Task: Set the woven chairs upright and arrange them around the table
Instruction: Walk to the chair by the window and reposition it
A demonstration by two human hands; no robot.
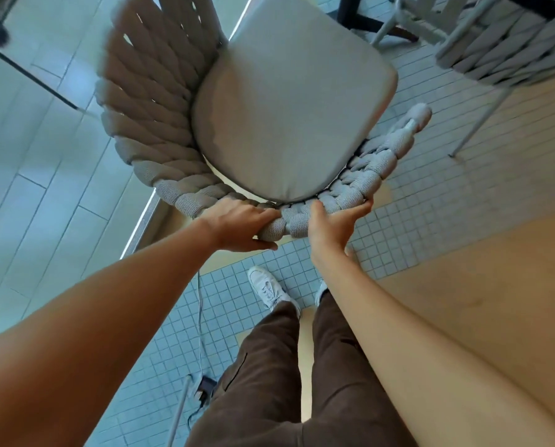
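Observation:
A grey woven chair [147,117] with thick braided rope around its back and a pale grey seat cushion [289,101] stands upright directly in front of me. My left hand [240,225] grips the braided top rim of the backrest from the left. My right hand [334,225] holds the same rim just to the right, thumb on top and fingers wrapped underneath. A second woven chair [508,50] stands at the top right, its thin metal legs on the tiles. A dark table base [363,17] shows at the top edge between the two chairs.
The floor is small grey mosaic tile [431,188], with sunlit tan patches on the right. A glass door and its metal threshold [147,217] run along the left. A white cable [200,317] and a small dark device lie on the tiles near my feet.

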